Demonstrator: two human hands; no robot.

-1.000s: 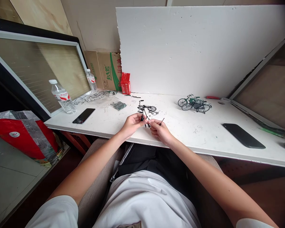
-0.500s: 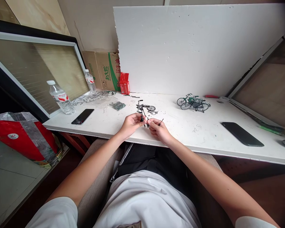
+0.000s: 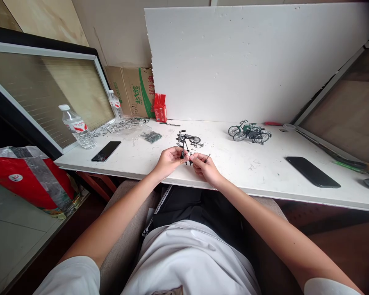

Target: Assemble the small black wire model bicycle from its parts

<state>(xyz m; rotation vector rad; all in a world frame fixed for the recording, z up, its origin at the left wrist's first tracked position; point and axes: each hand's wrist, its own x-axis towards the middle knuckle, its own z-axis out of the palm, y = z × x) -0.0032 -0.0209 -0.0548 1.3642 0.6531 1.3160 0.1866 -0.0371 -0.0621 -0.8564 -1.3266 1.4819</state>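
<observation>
Over the front part of the white table (image 3: 230,172), my left hand (image 3: 169,161) pinches a black miniature bicycle frame (image 3: 185,143) with handlebars at its upper end. My right hand (image 3: 205,166) is closed close beside it, its fingertips meeting the frame's lower part. From the right fingers sticks out a thin dark rod (image 3: 208,157); its other end is hidden. Just beyond the hands lie small bicycle parts, among them a spoked wheel (image 3: 194,139). A green model bicycle (image 3: 233,130) and a black model bicycle (image 3: 254,136) stand together farther right.
Two phones, one at left (image 3: 106,151) and one at right (image 3: 312,171), lie on the table. Water bottles (image 3: 80,129), sprue frames (image 3: 127,124), a bag of small parts (image 3: 151,137) and a red box (image 3: 160,110) are at left. A white board (image 3: 258,61) stands behind.
Both hands keep nearly the same hold and place, with only slight finger movement. The whole view has shifted a little.
</observation>
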